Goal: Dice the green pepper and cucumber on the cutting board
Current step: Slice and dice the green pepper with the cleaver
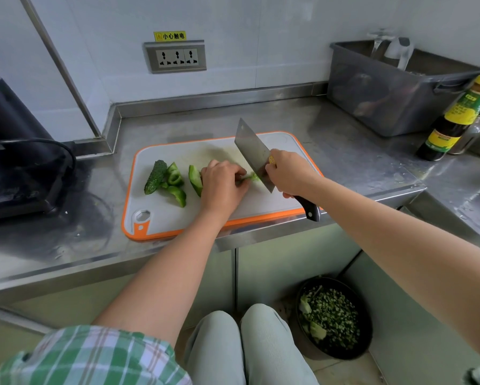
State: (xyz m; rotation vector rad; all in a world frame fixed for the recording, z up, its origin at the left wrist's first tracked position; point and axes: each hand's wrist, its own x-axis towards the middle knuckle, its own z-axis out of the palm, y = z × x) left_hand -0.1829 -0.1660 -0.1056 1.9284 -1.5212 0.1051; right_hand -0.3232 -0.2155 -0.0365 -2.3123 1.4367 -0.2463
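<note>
A white cutting board point(177, 218) with an orange rim lies on the steel counter. On its left part lie a dark cucumber piece point(155, 177), green pepper pieces point(176, 184) and a pale cucumber strip point(195, 176). My left hand point(222, 182) holds down a thin green strip point(251, 177) with curled fingers. My right hand point(287, 173) grips the cleaver point(254, 155) at the top of its black handle. The blade edge rests on the board right beside my left fingertips, where a little cut green shows.
A grey plastic bin point(394, 90) stands at the back right, with a dark sauce bottle point(455, 120) in front of it. A black appliance point(19, 151) with a cable sits at the left. On the floor, a black bowl point(334, 318) holds chopped greens.
</note>
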